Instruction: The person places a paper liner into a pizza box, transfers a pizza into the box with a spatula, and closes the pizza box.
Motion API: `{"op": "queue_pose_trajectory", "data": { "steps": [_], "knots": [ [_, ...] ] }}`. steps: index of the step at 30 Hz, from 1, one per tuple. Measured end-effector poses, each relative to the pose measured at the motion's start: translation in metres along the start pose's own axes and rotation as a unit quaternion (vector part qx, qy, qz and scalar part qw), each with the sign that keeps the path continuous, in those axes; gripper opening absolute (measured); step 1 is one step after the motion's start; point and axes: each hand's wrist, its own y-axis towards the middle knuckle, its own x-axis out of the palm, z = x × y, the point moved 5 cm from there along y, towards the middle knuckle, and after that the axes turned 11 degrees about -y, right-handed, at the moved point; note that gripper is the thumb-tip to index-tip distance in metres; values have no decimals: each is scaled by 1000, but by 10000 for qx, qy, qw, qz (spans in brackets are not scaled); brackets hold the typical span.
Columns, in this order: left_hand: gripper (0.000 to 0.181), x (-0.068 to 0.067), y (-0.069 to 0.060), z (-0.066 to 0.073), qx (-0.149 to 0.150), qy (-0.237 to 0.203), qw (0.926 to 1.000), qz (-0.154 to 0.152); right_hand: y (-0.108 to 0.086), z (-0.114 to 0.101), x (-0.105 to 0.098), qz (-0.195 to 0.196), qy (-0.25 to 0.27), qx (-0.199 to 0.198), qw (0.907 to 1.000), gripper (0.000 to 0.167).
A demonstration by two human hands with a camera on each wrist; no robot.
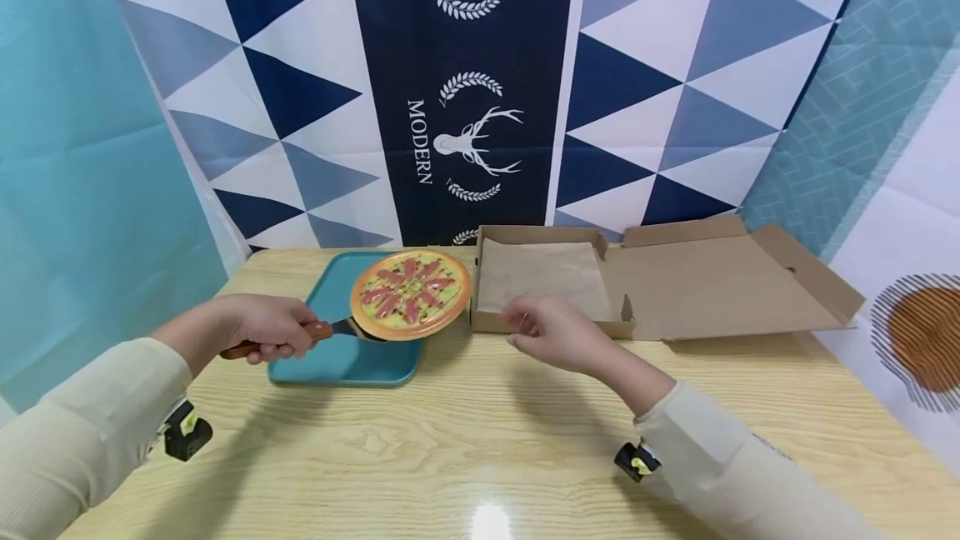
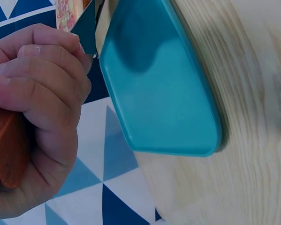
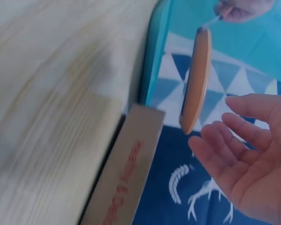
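My left hand [image 1: 273, 327] grips the wooden handle [image 2: 9, 150] of a metal server whose blade lies under a pizza [image 1: 411, 296]. The pizza is held in the air over the right part of a teal tray [image 1: 345, 365], its right edge close to the cardboard box. My right hand [image 1: 558, 336] hangs in front of the box, holding nothing. In the right wrist view its fingers [image 3: 220, 145] are loosely bent beside the pizza's edge [image 3: 196, 84], with a gap between them.
The open cardboard box [image 1: 551, 327] stands at the back of the wooden table [image 1: 420, 457], lined with brown paper [image 1: 540, 273]. Its lid [image 1: 712, 290] lies folded out to the right. A patterned cloth [image 1: 300, 90] hangs behind the table.
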Motion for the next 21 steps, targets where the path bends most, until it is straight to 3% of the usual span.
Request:
{"op": "queue_pose_trajectory", "data": {
  "steps": [9, 21],
  "knots": [
    [11, 4, 6, 16, 198, 178, 9995, -182, -25, 40, -25, 692, -498, 576, 9947, 17],
    [16, 7, 17, 46, 257, 485, 9979, -343, -54, 86, -42, 908, -663, 1280, 9854, 18]
  ]
}}
